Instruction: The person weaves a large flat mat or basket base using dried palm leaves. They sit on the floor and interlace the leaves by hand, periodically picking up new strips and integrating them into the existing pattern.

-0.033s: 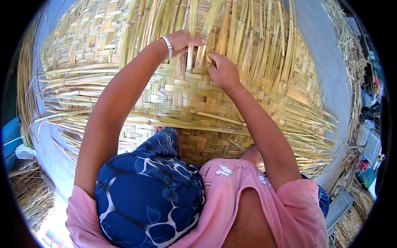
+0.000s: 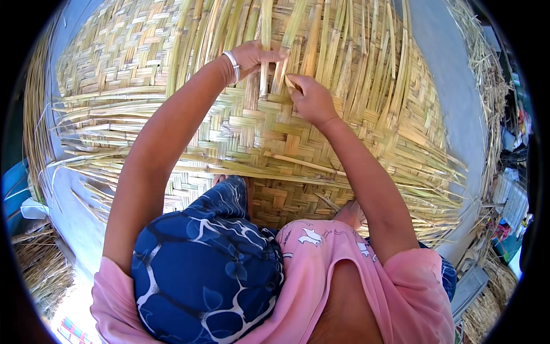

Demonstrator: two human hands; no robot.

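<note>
A large woven mat (image 2: pixel 212 129) of split cane strips spreads out before me, with loose strips standing up across its far half. My left hand (image 2: pixel 256 56), a pale bangle on its wrist, lies over the upright strips. Its thumb and fingers close on a cane strip (image 2: pixel 294 28) near the mat's middle. Just right of it and a little nearer, my right hand (image 2: pixel 313 100) pinches the pale end of a strip (image 2: pixel 290 83) between thumb and fingertips. Its other fingers are curled in. A short strip end (image 2: pixel 263 86) hangs over the weave below my left hand.
Loose strip ends (image 2: pixel 424 189) fan out along the mat's near right edge, and more (image 2: pixel 97 129) at the left. One foot (image 2: pixel 349 215) rests on the mat near my body. Bundles of thin stalks (image 2: pixel 37 114) lie at the far left. A grey plastic piece (image 2: pixel 471 286) sits at lower right.
My right hand has shifted very slightly to the right, still pinching the strip end. My left hand stays nearly where it was, on the cane strip.
</note>
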